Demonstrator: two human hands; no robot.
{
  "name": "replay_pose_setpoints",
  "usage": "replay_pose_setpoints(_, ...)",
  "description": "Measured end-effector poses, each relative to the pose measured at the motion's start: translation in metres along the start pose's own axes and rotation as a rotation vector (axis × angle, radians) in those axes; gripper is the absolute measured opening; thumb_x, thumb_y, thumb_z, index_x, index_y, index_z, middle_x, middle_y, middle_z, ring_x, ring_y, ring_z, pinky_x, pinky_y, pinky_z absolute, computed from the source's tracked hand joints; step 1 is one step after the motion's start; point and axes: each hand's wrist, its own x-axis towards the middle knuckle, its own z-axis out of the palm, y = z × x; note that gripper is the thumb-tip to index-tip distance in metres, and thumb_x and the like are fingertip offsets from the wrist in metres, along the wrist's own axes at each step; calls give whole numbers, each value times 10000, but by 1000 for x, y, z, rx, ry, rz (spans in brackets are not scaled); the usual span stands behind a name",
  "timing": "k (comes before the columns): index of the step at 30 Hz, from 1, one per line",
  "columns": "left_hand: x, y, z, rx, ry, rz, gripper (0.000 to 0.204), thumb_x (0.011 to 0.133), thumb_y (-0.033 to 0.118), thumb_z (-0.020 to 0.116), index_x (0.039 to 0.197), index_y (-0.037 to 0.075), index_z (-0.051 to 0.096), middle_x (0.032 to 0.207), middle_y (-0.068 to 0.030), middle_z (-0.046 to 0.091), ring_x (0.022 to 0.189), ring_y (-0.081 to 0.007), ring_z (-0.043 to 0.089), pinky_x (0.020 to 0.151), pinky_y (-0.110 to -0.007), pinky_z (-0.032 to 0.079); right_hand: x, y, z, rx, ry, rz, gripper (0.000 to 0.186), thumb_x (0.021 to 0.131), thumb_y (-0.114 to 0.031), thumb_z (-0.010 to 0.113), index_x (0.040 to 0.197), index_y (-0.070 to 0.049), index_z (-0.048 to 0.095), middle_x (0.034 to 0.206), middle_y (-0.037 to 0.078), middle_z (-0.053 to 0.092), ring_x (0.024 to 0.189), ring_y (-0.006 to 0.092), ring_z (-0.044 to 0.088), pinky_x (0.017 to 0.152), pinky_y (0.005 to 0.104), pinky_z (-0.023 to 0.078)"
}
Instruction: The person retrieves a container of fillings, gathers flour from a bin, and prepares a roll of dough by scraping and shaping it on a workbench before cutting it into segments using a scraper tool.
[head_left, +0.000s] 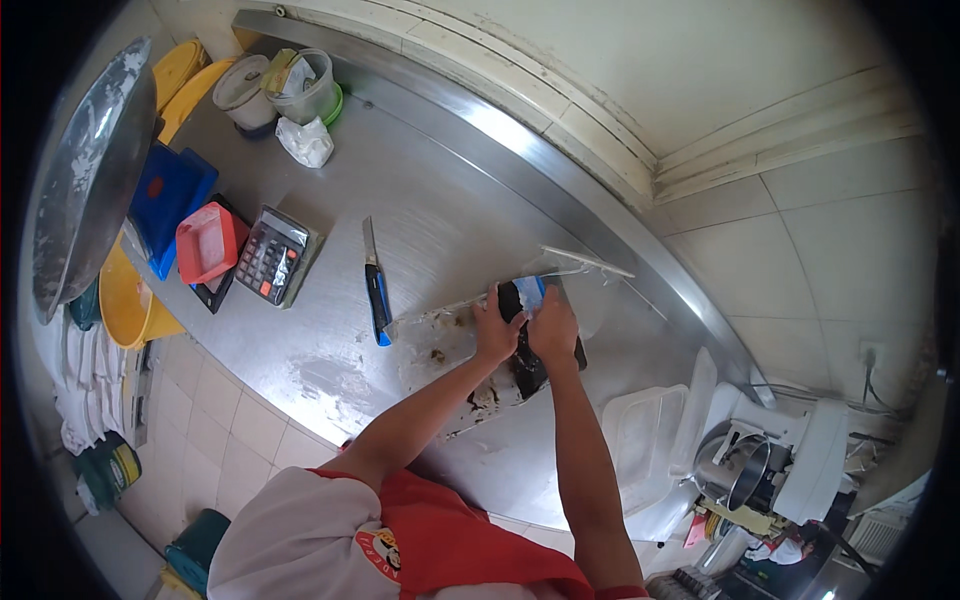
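Note:
My left hand (496, 326) and my right hand (553, 325) both grip a dark block (533, 365) with a blue-and-white piece (530, 291) at its far end, fingers bent around that end. Under it lies a smeared clear plastic sheet (430, 365) with dark crumbs or residue. Behind my hands, a thin pale stick (590, 261) rests on clear plastic. To the left, a box cutter (376, 300) with blade out lies on the steel counter (300, 355).
A calculator (270, 255), red container (208, 243), blue lids (165, 210), tubs (300, 90), a white bag (305, 142) and a large steel bowl (90, 170) sit left. At right are a white tray (640, 445) and stand mixer (810, 455). A tiled wall (830, 250) borders the back.

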Motion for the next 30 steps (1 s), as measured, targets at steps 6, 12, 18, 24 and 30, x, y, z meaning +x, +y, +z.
replay_pose_setpoints(6,4,-15,3,62,-91,49,846,811,243,721,1441,-40,233,1355,-379,357,1224,-509,389,1060,-480,316,4,4,35,57,46,7,295,814,-130,631,1030,-8,472,1013,242,602,1014,404,597,828,487,503)
replay_pose_setpoints(12,-9,-8,-7,43,131,27,840,765,258,765,1371,-91,301,1239,-320,485,1143,-458,468,1000,-475,367,-21,44,-17,302,273,-113,257,863,-115,587,1064,18,496,976,283,599,975,457,573,797,520,467)
replay_pose_setpoints(18,-69,-5,24,-64,-143,-323,686,745,289,793,1182,-91,425,1151,-280,546,1081,-415,538,947,-466,410,-71,85,-7,188,76,-70,249,875,-104,580,1060,22,471,925,298,612,898,489,587,765,555,449)
replay_pose_setpoints(24,-72,-11,32,-39,-43,-144,508,804,249,759,1100,-71,500,969,-179,620,904,-290,618,817,-386,476,-78,85,8,200,42,-34,230,878,-105,578,1019,8,436,908,289,613,870,475,599,744,532,480)
replay_pose_setpoints(30,-71,4,23,-201,-157,-496,740,848,494,631,1237,-115,469,1190,-327,570,1145,-413,558,980,-429,421,-82,58,52,-48,50,37,224,857,-116,601,1000,-33,451,992,206,593,932,378,623,761,462,533)
